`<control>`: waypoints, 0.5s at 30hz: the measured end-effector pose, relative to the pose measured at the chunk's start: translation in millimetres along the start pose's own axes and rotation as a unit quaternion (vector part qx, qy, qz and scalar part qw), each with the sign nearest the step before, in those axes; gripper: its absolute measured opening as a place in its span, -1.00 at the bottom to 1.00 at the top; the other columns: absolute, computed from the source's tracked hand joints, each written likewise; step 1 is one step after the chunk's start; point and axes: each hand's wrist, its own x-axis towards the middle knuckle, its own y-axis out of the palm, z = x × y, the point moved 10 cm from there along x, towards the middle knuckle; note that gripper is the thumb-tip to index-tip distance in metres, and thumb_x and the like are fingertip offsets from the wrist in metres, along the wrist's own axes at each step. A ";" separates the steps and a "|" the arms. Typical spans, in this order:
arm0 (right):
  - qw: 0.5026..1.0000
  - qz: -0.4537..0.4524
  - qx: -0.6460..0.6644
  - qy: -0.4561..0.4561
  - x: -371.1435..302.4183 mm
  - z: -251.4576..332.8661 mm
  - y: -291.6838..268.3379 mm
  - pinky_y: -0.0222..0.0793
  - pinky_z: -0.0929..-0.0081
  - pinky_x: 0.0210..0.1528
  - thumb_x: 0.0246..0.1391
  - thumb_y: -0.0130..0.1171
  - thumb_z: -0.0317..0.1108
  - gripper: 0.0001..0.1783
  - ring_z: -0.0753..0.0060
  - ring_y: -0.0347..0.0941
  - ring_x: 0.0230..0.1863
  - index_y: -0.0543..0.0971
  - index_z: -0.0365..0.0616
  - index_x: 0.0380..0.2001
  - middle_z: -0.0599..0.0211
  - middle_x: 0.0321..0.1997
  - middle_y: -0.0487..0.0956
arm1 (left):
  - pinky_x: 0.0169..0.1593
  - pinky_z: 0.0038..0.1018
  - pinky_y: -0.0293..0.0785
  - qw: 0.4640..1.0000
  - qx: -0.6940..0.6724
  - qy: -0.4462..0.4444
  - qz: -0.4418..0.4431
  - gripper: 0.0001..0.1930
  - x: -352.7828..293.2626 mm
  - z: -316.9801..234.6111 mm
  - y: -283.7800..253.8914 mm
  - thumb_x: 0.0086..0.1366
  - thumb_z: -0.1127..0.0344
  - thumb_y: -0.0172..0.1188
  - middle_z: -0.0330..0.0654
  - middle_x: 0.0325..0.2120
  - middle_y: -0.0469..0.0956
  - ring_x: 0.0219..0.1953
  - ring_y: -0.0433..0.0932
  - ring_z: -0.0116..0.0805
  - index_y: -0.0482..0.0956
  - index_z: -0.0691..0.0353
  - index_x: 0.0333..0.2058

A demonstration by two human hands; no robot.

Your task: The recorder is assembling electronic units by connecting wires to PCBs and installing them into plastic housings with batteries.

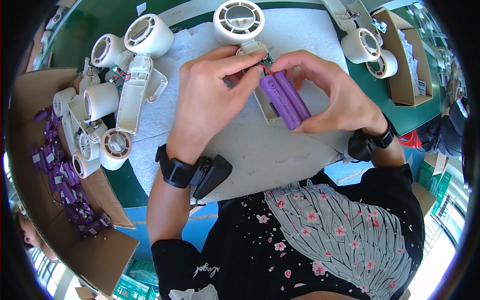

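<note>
A white handheld fan (239,22) lies at the top middle, its handle pointing toward me and its inside exposed. A small green circuit board (267,59) shows at the handle's top. My right hand (332,92) grips a purple two-cell battery pack (286,100), tilted over the handle shell (265,106). From the pack's upper end, a short red wire (264,68) runs to the thumb tip of my left hand (215,87). The left thumb and index finger are bent closed around that wire beside the board; the other left fingers are mostly hidden.
White foam sheet (165,117) covers the green table. More fans and open handle shells (135,92) crowd the left. A cardboard box (95,255) there holds several purple battery packs (60,175). Two fan heads (361,45) and a smaller carton (425,95) stand at the right.
</note>
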 end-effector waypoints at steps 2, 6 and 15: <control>1.000 -0.014 0.009 -0.001 0.3 -0.7 2.7 0.31 0.35 0.12 -0.40 0.51 -0.43 -0.16 0.32 0.38 0.11 0.44 -0.15 0.11 0.25 0.12 0.43 | -0.18 -0.53 0.56 1.000 -0.001 -0.011 0.010 -0.71 -2.1 0.3 -0.3 0.18 0.46 0.25 0.02 -0.17 0.63 -0.26 0.64 -0.39 0.67 0.17 -0.09; 0.998 -0.032 -0.046 -0.010 -0.3 1.4 5.9 0.35 0.41 0.08 -0.41 0.50 -0.49 -0.17 0.30 0.40 0.07 0.44 -0.11 0.09 0.23 0.13 0.43 | -0.17 -0.53 0.55 0.999 0.011 0.019 0.023 -0.72 -2.0 -3.6 -0.6 0.21 0.46 0.22 0.01 -0.17 0.63 -0.24 0.64 -0.38 0.65 0.19 -0.08; 0.971 -0.092 -0.196 -0.099 -4.4 27.6 8.0 0.48 0.33 0.03 -0.45 0.50 -0.55 -0.24 0.17 0.46 -0.01 0.52 -0.17 0.01 0.18 0.13 0.45 | -0.17 -0.53 0.52 0.999 0.014 0.015 0.036 -0.74 -1.0 -1.2 -1.7 0.23 0.43 0.23 -0.01 -0.18 0.64 -0.24 0.64 -0.36 0.65 0.20 -0.08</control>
